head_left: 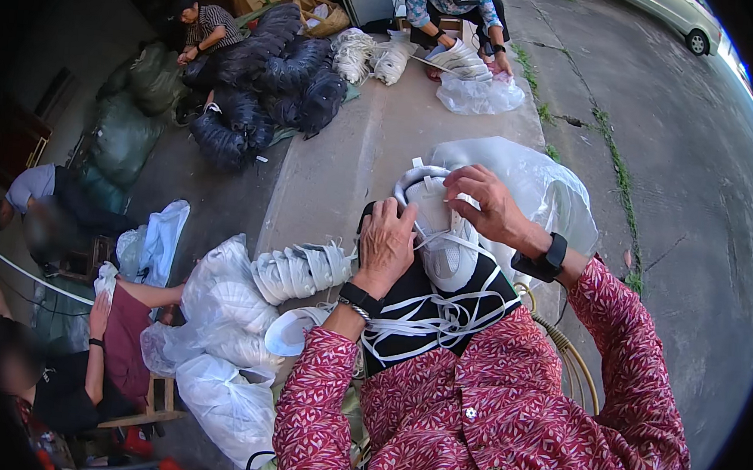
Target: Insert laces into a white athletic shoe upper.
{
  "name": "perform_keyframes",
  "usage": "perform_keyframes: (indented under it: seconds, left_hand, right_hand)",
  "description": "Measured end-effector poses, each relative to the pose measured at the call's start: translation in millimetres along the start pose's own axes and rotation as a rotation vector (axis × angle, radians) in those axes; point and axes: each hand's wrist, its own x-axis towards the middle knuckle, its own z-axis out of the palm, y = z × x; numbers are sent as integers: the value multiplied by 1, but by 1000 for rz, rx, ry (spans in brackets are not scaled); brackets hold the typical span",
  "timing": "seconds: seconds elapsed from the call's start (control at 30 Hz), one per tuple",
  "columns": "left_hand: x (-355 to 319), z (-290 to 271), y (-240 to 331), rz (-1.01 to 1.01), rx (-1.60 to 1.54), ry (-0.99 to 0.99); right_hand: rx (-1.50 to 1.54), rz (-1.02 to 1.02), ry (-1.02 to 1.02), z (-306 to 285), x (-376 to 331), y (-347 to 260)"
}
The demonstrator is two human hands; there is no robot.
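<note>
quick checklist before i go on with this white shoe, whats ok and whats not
1. White shoe resting on the black pad, toe toward your body: ok.
2. Left hand at the shoe's left side: ok.
3. Right hand up by the tongue: ok; whether its fingertips pinch a lace: cannot tell.
4. Loose white laces lying without crossing: not ok, they cross in loops on the pad.
5. Clear plastic bag beyond the right hand not touching the shoe: cannot tell, the hand covers part of that side.
</note>
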Motion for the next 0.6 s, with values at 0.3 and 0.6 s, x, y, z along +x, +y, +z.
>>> perform_keyframes:
  seconds: [0.3,0.6]
  left_hand:
    - [-4,5,-33,182,-102,-12]
    - [-8,14,-47,188,-262,31]
  right_hand:
    - [-107,-149,-140,56,20,4]
    - [-130,-135,-243,63,30,1]
